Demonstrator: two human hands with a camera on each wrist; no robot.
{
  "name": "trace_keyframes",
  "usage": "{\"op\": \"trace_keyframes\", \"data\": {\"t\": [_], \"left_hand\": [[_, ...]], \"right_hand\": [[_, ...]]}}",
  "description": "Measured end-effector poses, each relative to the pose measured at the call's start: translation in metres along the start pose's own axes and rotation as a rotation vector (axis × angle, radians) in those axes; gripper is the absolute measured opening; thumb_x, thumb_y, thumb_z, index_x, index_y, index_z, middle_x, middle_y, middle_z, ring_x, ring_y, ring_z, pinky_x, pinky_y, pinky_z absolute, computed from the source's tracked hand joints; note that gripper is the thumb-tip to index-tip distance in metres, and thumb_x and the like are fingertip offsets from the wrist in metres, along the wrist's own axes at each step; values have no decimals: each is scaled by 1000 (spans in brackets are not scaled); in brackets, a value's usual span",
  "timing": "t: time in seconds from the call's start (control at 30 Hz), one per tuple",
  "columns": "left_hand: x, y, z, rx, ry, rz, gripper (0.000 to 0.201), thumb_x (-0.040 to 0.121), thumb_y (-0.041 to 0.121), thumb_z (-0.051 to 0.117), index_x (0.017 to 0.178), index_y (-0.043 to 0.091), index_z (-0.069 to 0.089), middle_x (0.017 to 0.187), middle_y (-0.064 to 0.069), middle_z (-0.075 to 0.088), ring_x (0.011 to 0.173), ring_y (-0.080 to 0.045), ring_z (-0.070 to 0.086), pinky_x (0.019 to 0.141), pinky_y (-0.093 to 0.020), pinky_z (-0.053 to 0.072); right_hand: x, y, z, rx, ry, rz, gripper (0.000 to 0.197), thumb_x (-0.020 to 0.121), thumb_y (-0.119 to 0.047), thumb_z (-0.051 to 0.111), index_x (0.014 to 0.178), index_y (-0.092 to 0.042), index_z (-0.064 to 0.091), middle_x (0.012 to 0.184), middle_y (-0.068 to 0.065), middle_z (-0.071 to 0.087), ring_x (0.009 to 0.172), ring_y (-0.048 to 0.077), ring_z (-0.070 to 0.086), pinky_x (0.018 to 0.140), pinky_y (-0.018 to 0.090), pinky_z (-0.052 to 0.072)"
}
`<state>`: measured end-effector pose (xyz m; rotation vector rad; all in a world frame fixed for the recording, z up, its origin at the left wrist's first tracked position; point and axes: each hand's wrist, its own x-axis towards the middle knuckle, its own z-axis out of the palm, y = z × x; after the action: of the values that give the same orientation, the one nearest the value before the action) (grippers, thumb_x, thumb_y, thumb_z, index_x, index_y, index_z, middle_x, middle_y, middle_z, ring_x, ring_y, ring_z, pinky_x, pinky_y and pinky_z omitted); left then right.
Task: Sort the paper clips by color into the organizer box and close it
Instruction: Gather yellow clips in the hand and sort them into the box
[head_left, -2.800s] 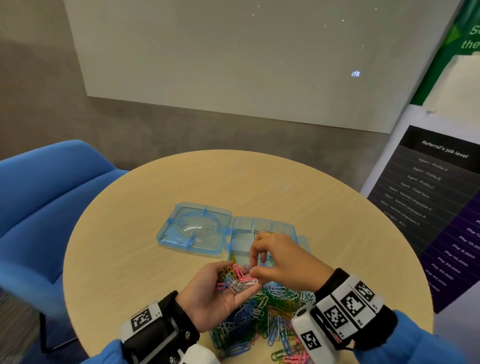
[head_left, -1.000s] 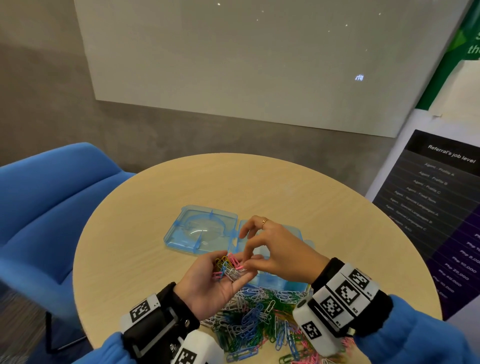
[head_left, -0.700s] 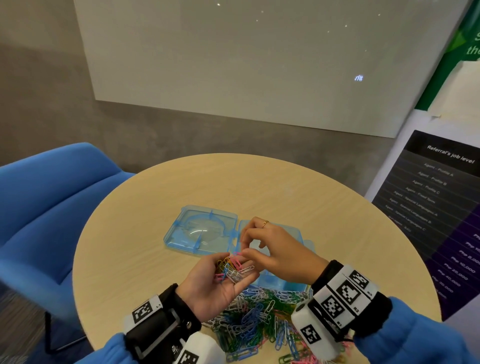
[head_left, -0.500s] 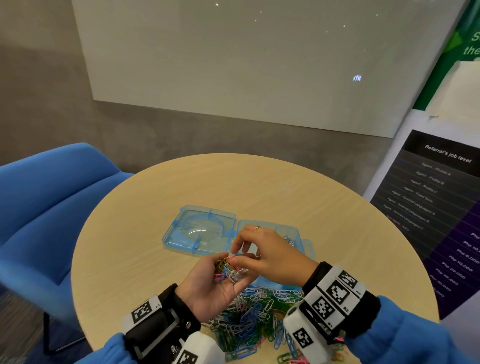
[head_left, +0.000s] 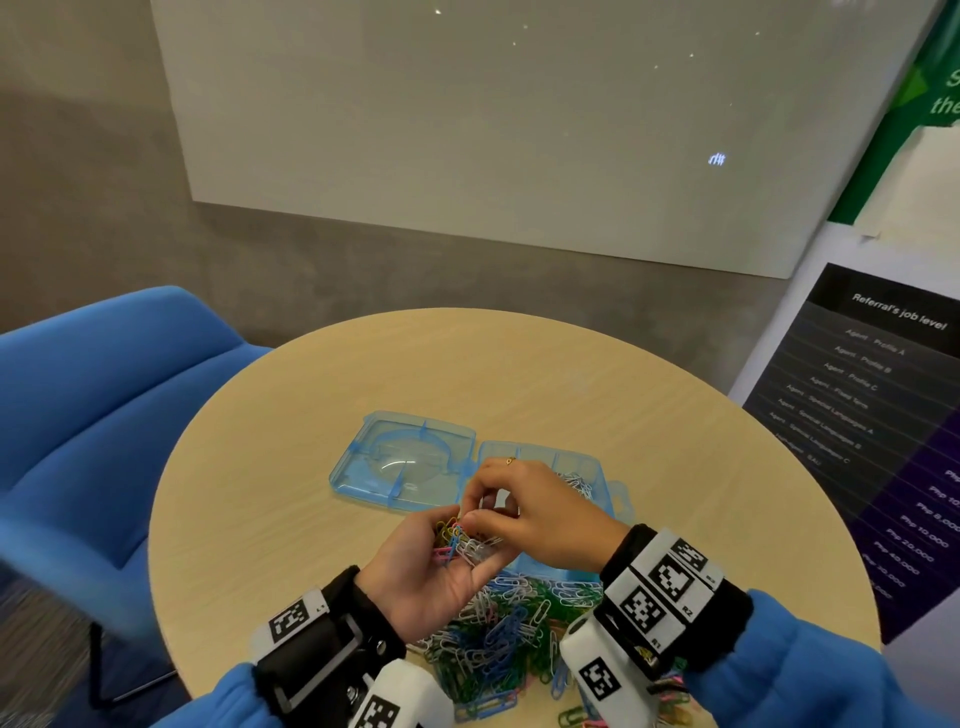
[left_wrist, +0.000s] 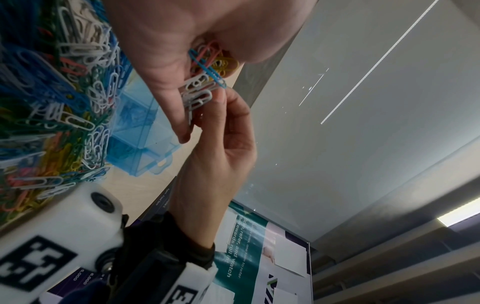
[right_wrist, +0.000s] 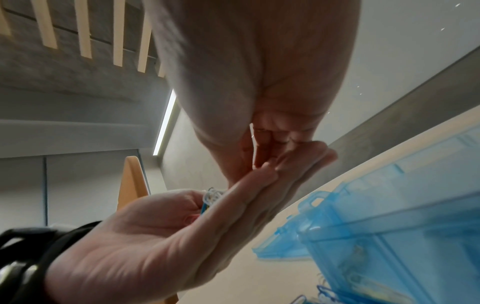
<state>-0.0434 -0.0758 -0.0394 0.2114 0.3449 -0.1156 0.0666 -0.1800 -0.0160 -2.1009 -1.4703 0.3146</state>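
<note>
My left hand (head_left: 431, 566) lies palm up over the table's near side and cups a handful of mixed paper clips (head_left: 460, 540), thumb curled over them. From the right, my right hand (head_left: 535, 512) reaches in, thumb and forefinger pinching a white clip in that handful (left_wrist: 201, 98). Behind the hands lies the blue organizer box (head_left: 597, 467), its lid (head_left: 405, 457) folded flat to the left. White clips (head_left: 576, 480) lie in a back compartment. A big heap of mixed clips (head_left: 504, 623) is under my wrists. The right hand hides much of the box.
The round wooden table (head_left: 311, 519) has bare surface to the left and behind the box. A blue chair (head_left: 88, 441) stands at the left. A dark poster board (head_left: 872, 415) stands close at the right, and a whiteboard (head_left: 519, 130) hangs on the wall.
The right hand's fingers, spread and raised a second ago, have come down onto the handful and closed into a pinch. The left hand has hardly moved.
</note>
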Motion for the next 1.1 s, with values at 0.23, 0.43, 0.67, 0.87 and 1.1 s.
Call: {"op": "trace_keyframes", "data": {"t": [0.23, 0.43, 0.67, 0.87, 1.1], "left_hand": [[2, 2, -3, -17, 5, -21, 29, 85, 4, 47, 109, -9, 56, 89, -18, 62, 79, -25, 63, 82, -50, 52], [4, 3, -5, -16, 55, -46, 39, 84, 5, 50, 123, -3, 50, 118, -19, 57, 128, -20, 49, 79, -56, 49], [4, -1, -4, 95, 47, 3, 46, 83, 4, 49, 125, -13, 53, 128, -20, 59, 113, -32, 59, 78, -57, 52], [1, -1, -1, 131, 53, 36, 40, 91, 5, 44, 125, -16, 52, 122, -30, 61, 99, -37, 67, 77, -56, 53], [3, 1, -3, 108, 59, 48, 40, 97, 8, 41, 128, -15, 50, 118, -32, 61, 83, -42, 71, 73, -56, 54]], "right_hand": [[0, -3, -1, 41, -3, 18, 6, 84, -24, 74, 88, -19, 74, 88, 4, 60, 71, 6, 50, 65, 17, 41], [2, -4, -1, -77, -153, 16, 11, 94, -25, 61, 97, -15, 64, 95, -7, 46, 73, 4, 46, 65, 13, 36], [1, 2, -6, 101, -47, 13, 9, 87, -20, 71, 89, -12, 70, 83, -4, 65, 72, 8, 62, 69, 23, 52], [1, 8, -9, 242, -47, 45, 7, 83, -19, 76, 85, -13, 71, 72, -6, 65, 66, 6, 61, 61, 24, 51], [3, 10, -12, 359, -68, 88, 11, 83, -17, 76, 87, -8, 71, 71, 0, 64, 67, 9, 59, 56, 19, 47]]}}
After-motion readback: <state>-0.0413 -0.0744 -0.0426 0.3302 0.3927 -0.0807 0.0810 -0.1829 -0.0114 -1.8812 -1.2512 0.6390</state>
